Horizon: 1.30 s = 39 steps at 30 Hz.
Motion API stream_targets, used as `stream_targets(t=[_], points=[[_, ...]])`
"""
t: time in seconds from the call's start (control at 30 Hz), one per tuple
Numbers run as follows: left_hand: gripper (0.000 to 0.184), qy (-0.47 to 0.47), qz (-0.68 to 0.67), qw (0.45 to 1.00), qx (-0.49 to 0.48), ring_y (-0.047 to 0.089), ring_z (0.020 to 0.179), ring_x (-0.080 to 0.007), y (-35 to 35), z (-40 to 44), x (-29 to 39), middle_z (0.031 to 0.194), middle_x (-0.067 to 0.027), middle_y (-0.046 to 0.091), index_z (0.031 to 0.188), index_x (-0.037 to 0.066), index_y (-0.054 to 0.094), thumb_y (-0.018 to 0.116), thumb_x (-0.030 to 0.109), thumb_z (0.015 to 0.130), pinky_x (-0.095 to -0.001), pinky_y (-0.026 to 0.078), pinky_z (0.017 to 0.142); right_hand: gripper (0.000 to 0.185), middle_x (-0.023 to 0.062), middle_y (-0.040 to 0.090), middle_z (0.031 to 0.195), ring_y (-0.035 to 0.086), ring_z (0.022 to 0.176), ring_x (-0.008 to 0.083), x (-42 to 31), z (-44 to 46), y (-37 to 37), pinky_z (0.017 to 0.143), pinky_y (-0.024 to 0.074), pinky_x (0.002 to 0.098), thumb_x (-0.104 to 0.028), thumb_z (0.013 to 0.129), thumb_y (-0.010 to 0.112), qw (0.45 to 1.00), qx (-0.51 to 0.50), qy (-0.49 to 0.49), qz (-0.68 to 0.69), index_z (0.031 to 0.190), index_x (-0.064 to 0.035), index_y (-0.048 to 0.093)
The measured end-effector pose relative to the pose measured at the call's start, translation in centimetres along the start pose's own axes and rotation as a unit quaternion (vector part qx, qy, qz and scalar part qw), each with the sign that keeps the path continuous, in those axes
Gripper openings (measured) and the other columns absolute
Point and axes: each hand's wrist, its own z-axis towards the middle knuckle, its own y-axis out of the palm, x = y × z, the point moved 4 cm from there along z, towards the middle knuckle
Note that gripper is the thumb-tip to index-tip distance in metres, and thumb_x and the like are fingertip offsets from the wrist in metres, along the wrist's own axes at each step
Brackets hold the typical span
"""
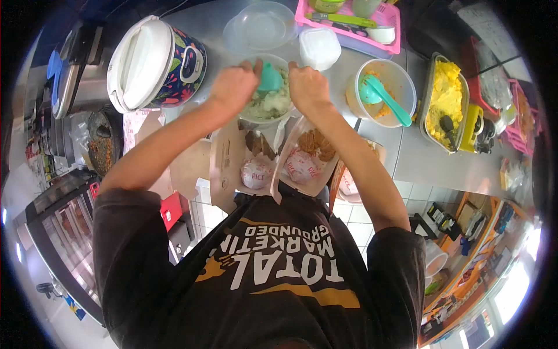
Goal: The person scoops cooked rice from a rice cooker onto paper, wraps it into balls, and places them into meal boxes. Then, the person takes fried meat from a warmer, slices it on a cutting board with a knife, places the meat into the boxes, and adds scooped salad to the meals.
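Observation:
A round clear plastic tub of pale green and white chopped food stands in front of me. My left hand, slightly blurred, is closed on a teal scoop that dips into this food. At the tub's right rim, my right hand is closed, its fingertips pinching the edge. Below the tub are two open cardboard boxes, each with a paper-wrapped ball marked RICE and brown fried pieces.
A floral rice cooker stands at left. To the right are a tub with a teal ladle and a metal tray of yellow food. A white container, clear lid and pink basket lie behind.

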Motion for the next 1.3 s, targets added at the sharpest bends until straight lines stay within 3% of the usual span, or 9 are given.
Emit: stream_targets(t=[0.07,0.2,0.27,0.4,0.6,0.77,1.0,1.2,1.3], points=[[0.059,0.03,0.158,0.977,0.141,0.068,0.069,-0.019,-1.3,-0.3,-0.4,0.09,-0.0059,0.061,0.143,0.015,0.053,0.061,0.012,0.085,-0.0339,0.055,0.054,0.023,0.0218,0.073,0.086,0.074,0.079,0.0385,0.2,-0.1,0.1,0.069,0.0607,0.045,-0.007,0.091,0.054,1.0,0.002,-0.008,-0.011,0.109,0.0035,0.065],[0.061,0.102,0.086,0.984,0.119,0.071,0.073,-0.0233,1.7,1.0,0.7,0.1,-0.0133,0.065,0.146,0.016,0.049,0.058,0.009,0.087,-0.038,0.056,0.054,0.026,0.0209,0.073,0.084,0.074,0.077,0.0365,-0.1,0.2,-0.1,0.067,0.0609,0.0431,-0.009,0.091,0.056,1.0,0.019,-0.007,-0.014,0.112,0.0031,0.065],[0.063,0.146,-0.049,0.987,0.037,0.072,0.075,-0.0304,2.5,0.3,-0.1,0.112,-0.0202,0.065,0.149,0.015,0.046,0.057,0.009,0.087,-0.0425,0.057,0.057,0.027,0.021,0.073,0.084,0.074,0.077,0.036,0.1,-0.3,-0.1,0.067,0.061,0.0429,-0.009,0.09,0.057,1.0,0.027,0.004,-0.014,0.113,0.0032,0.065],[0.061,0.162,-0.007,0.983,-0.085,0.073,0.084,-0.0368,-3.4,-2.1,-2.5,0.111,-0.0239,0.068,0.148,0.014,0.046,0.056,0.008,0.088,-0.0466,0.06,0.069,0.028,0.0206,0.073,0.083,0.074,0.079,0.0363,0.2,0.5,-0.3,0.068,0.0608,0.0433,-0.009,0.09,0.056,0.999,0.001,0.025,-0.02,0.114,0.0031,0.065],[0.039,0.16,-0.05,0.974,-0.149,0.072,0.083,-0.0376,-1.3,0.3,-0.6,0.088,-0.0223,0.071,0.128,0.009,0.059,0.055,0.008,0.088,-0.0471,0.059,0.072,0.027,0.0215,0.072,0.081,0.073,0.079,0.0393,-0.5,0.7,0.2,0.069,0.0602,0.0466,-0.008,0.09,0.056,1.0,0.004,0.024,-0.011,0.113,0.0028,0.064],[0.037,0.009,-0.112,0.994,-0.005,0.072,0.088,-0.0382,0.4,1.0,-0.9,0.093,-0.0219,0.071,0.126,0.009,0.065,0.055,0.008,0.09,-0.0486,0.058,0.074,0.022,0.0227,0.072,0.084,0.073,0.081,0.0397,-0.3,0.7,-0.4,0.072,0.0598,0.0476,-0.007,0.089,0.056,1.0,-0.003,0.009,-0.002,0.107,0.0014,0.064],[0.041,0.075,-0.147,0.979,-0.122,0.073,0.087,-0.0384,-0.8,0.7,-3.4,0.096,-0.0202,0.072,0.133,0.006,0.059,0.052,0.008,0.093,-0.0459,0.06,0.074,0.019,0.0217,0.072,0.084,0.073,0.081,0.039,0.4,3.6,-1.0,0.07,0.0599,0.0473,-0.008,0.09,0.055,0.999,0.031,0.017,-0.024,0.104,0.0007,0.065],[0.04,-0.026,-0.103,0.994,0.009,0.073,0.083,-0.0361,2.4,3.7,-1.3,0.092,-0.0264,0.071,0.124,-0.001,0.061,0.058,0.004,0.085,-0.0476,0.059,0.072,0.019,0.0213,0.072,0.084,0.074,0.08,0.0383,0.5,4.5,-1.2,0.069,0.0602,0.0468,-0.009,0.091,0.053,0.998,0.03,0.022,-0.048,0.101,0.0003,0.067],[0.045,-0.023,-0.062,0.995,0.08,0.072,0.078,-0.0308,-1.0,2.3,-1.8,0.089,-0.0186,0.069,0.13,0.003,0.059,0.059,0.006,0.085,-0.0454,0.057,0.067,0.02,0.0216,0.073,0.085,0.074,0.08,0.0383,1.2,5.0,-1.3,0.069,0.0603,0.0466,-0.01,0.091,0.054,0.998,0.047,0.031,-0.038,0.102,0.0001,0.067]])
